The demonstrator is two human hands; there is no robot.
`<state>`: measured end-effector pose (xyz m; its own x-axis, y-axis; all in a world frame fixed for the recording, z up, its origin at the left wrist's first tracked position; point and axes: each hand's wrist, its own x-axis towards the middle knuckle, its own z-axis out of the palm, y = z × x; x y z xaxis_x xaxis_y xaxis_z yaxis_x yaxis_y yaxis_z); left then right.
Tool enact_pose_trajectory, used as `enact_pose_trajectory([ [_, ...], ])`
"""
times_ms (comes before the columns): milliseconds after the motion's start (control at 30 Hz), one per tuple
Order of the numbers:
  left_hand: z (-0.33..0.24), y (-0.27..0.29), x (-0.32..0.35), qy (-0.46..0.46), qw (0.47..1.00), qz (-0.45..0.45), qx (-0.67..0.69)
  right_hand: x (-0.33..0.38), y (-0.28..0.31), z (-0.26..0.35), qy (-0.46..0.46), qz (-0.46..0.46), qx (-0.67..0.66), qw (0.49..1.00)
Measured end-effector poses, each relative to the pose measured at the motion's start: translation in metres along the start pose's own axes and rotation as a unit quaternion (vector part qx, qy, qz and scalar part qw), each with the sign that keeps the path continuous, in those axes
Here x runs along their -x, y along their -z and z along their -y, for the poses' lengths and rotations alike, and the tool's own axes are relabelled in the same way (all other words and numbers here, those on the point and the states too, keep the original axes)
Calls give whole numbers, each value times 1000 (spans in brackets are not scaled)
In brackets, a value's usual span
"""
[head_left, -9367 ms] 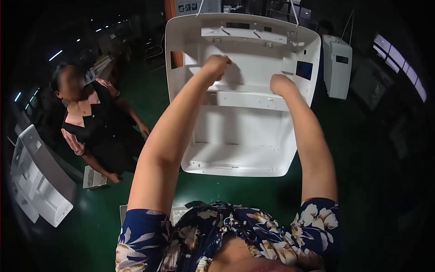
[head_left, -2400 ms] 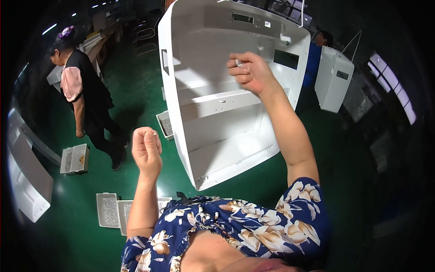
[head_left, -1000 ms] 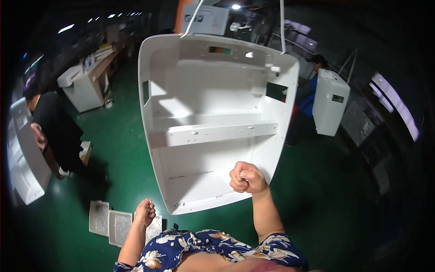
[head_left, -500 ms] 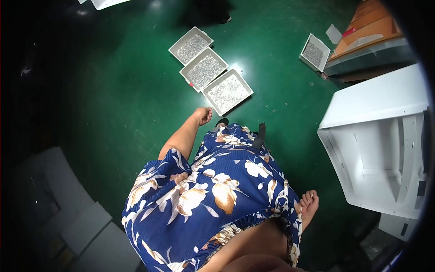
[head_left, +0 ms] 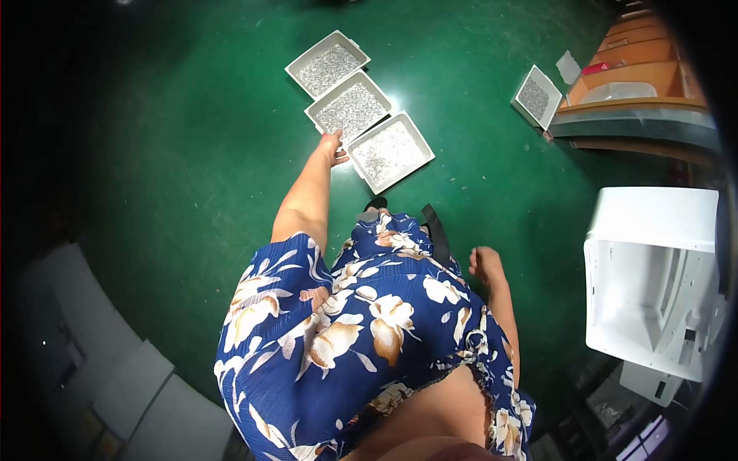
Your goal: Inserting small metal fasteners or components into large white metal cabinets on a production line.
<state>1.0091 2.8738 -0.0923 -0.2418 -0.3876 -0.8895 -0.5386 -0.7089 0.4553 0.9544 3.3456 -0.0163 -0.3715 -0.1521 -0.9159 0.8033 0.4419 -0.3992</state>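
Head view: the left hand (head_left: 332, 146) reaches down toward twelve o'clock, its fingers loosely apart and empty, the tips at the near corner of the middle white square plastic tray (head_left: 350, 107) of small silvery metal parts; whether they touch its rim cannot be told. This tray is one of three set corner to corner in a diagonal row on the glossy green floor (head_left: 177, 154). The far white tray (head_left: 327, 63) lies toward eleven o'clock of it, and the near white tray (head_left: 390, 150) toward four o'clock, just right of the hand. All three have thin raised rims and a grainy, glittering fill.

The right hand (head_left: 484, 265) hangs at three o'clock beside the blue floral dress (head_left: 361, 323), holding nothing; how its fingers are set cannot be told.

Open floor spreads wide to the left of the trays, at nine and ten o'clock. At one o'clock a fourth small white tray (head_left: 534, 96) lies tilted beside an orange-brown wooden shelf unit (head_left: 638, 65). At three to four o'clock a large smooth white moulded plastic housing (head_left: 653, 276) stands, hollow side showing, narrowing the room on the right. Pale flat panels (head_left: 115, 376) crowd the seven o'clock rim.
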Motion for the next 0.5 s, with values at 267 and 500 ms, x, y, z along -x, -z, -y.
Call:
enact_pose_trajectory([
  [267, 148, 10, 13, -66, 941, 47, -329, -41, -11, 71, 156, -92, 119, 976],
  [500, 197, 1, 38, -81, 812, 159, -556, -18, 5, 0, 191, -19, 383, 904],
])
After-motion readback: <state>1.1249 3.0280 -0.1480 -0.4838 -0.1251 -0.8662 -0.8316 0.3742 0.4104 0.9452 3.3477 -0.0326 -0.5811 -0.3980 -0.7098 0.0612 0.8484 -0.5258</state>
